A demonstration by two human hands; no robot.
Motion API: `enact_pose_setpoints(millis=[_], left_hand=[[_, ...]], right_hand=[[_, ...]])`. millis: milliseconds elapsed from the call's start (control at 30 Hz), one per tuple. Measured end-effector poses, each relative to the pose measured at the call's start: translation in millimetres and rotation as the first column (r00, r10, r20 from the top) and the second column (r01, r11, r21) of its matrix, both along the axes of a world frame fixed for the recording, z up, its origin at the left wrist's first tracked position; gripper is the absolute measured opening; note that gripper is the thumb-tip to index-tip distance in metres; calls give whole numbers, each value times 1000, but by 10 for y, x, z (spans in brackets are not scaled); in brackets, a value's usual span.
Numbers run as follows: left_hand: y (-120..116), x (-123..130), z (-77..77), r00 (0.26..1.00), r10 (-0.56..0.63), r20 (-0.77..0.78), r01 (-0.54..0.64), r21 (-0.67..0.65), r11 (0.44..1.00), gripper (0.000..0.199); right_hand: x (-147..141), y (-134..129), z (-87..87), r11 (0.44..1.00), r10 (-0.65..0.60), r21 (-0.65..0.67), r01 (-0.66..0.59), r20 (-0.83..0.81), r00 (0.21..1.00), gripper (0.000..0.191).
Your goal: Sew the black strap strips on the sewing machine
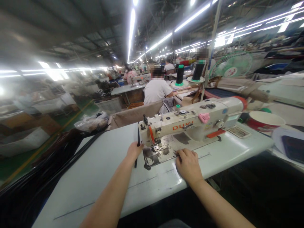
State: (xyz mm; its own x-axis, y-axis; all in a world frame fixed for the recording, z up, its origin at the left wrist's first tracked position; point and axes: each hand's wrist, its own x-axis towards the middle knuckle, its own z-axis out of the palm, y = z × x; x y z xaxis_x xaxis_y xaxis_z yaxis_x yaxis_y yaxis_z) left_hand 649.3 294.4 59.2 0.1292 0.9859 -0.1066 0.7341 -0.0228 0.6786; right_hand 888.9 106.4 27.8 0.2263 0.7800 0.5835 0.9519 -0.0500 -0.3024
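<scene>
An industrial sewing machine [180, 122] stands on a pale table, its needle area at the left end of the arm. My left hand [134, 150] is closed beside that end, around a narrow black strip [136, 163] that shows above and below the fingers. On the front edge of the metal bed plate [166, 145] rests my right hand [189, 163], thumb and fingers drawn together. A small dark tip shows at those fingertips, too small to name. An orange guard [151, 134] hangs close to the needle.
Long black strips [68, 158] hang over the table's left edge. Behind the machine stand thread cones [180, 76], a fan [231, 65] and a seated person in a white shirt [155, 90]. A red-and-white bowl [266, 122] and a dark phone-like slab [293, 147] lie at the right.
</scene>
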Motion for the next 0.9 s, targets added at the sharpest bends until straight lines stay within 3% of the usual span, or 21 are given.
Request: enact_pose_setpoints(millis=[133, 333, 433, 533, 600, 700, 900], left_hand=[[-364, -152, -74, 976, 45, 214, -31, -68, 997, 45], [-941, -60, -261, 913, 29, 408, 43, -165, 985, 62], [-1137, -35, -275, 959, -35, 281, 49, -44, 998, 74], [-1319, -41, -247, 995, -97, -13, 97, 143, 985, 61], [-1435, -45, -240, 978, -98, -184, 150, 292, 945, 47], [-1583, -68, -280, 938, -117, -325, 260, 444, 857, 37], [-1833, -250, -381, 858, -253, -446, 468, 479, 742, 50]], right_hand=[[-5, 4, 2, 1000, -2, 11, 2, 12, 1000, 16], [-11, -16, 18, 1000, 4, 30, -5, 29, 1000, 16], [-8, -26, 22, 999, 8, 35, -10, 34, 999, 17], [-3, -30, 25, 999, 24, 33, -25, 32, 999, 18], [1, -28, 27, 999, 32, 31, -33, 33, 999, 19], [6, -23, 28, 999, 38, 32, -39, 46, 998, 19], [12, -20, 21, 998, 33, 55, -37, 75, 997, 19]])
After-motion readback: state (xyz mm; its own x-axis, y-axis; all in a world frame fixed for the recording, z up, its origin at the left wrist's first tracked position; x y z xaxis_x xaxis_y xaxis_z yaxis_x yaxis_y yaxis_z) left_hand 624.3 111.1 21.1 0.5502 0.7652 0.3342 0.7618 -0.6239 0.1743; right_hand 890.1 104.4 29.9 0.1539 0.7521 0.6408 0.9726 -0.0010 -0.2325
